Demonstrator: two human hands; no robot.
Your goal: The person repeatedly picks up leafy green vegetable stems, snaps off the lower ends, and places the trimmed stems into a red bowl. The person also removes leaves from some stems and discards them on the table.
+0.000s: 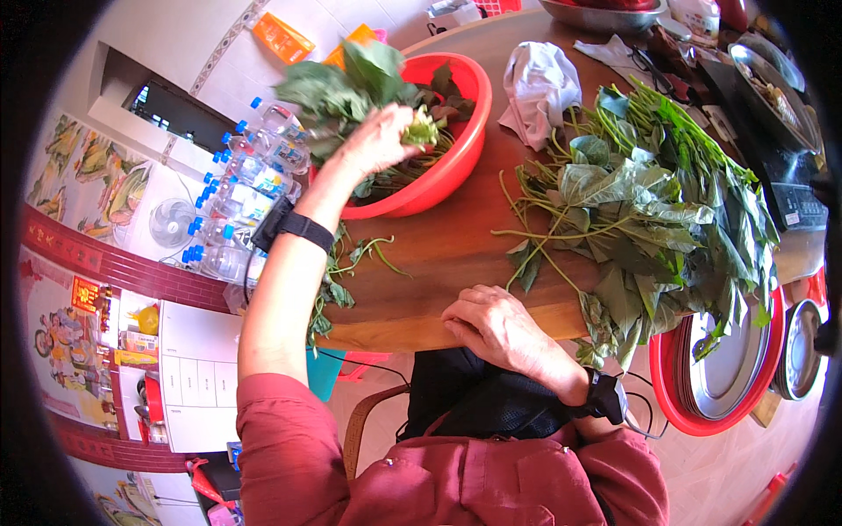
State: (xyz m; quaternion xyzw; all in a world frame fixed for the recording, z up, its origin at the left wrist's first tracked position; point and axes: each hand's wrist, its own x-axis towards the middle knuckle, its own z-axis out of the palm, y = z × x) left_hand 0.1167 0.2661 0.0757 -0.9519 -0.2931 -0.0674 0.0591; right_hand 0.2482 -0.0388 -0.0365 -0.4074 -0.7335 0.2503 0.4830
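Note:
My left hand (pixel 381 141) is shut around the cut stems of a leafy green bunch (pixel 348 85) over a red plastic basin (pixel 470 151); the leaves point to the left and are slightly blurred. More stems and dark leaves lie inside the basin. My right hand (pixel 490 322) rests on the front edge of the round wooden table (pixel 441 263), fingers curled together, with nothing visible in it. To its right, a large pile of leafy stems (pixel 631 210) spreads over the table and hangs past the edge. Loose sprigs (pixel 342 269) lie below the basin.
A crumpled cloth (pixel 543 89) lies behind the pile. Several plastic bottles (pixel 250 164) with blue caps stand left of the basin. At the right are an induction cooker (pixel 796 204) and a metal pan (pixel 776 98). Below the table edge, a red tub (pixel 720 427) holds metal trays.

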